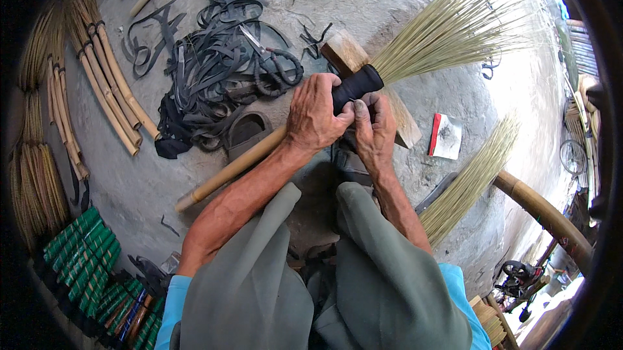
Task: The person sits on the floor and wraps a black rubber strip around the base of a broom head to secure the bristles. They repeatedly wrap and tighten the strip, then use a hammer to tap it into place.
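Observation:
A broom lies across in front of me, its pale straw bristles [448, 32] fanning to the upper right and its bamboo handle [230, 171] running to the lower left. Black rubber strip [359, 86] is wound around its neck. My left hand [315, 115] is closed around the broom just below the bristles, thumb pressing on the wrapping. My right hand [378, 131] pinches at the wrapping's near side, thumb and fingertips close to the left thumb. Something thin and tiny shows between the thumbs, too small to name. Beneath the neck lies a wooden block [405, 123].
Left of the block sit a heap of black rubber strips [207, 58], scissors [272, 58] and a sandal [248, 132]. A red-and-white packet [446, 137] with small dark bits and another straw bundle [470, 178] lie right. Bamboo-handled brooms [110, 84] and green-wrapped handles [81, 253] line the left.

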### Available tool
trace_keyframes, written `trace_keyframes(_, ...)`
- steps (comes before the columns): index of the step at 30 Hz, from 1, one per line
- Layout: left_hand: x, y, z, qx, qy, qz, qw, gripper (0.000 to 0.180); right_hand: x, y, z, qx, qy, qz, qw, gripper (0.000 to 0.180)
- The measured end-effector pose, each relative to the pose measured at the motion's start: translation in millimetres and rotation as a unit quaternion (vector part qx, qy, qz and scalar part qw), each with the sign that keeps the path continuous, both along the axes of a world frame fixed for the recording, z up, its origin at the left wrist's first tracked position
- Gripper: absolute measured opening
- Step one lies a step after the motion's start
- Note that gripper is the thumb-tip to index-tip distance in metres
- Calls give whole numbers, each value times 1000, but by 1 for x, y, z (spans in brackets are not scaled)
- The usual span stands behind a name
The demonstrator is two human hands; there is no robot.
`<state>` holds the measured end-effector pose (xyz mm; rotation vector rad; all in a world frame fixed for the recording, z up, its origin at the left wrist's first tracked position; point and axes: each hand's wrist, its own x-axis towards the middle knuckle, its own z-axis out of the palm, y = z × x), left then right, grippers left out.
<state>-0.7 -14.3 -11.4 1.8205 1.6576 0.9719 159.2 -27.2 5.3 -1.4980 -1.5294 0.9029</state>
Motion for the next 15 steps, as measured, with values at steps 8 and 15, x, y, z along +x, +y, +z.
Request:
trace_keyframes(8, 1, -1, -3, 6, 8, 2, 1000, 56, 1, 5, 5, -11, -53, 9, 998, 15)
trace_keyframes(15, -1, -3, 0, 31, 19, -21, 999, 46, -7, 10, 15, 52, -198, 28, 978, 14)
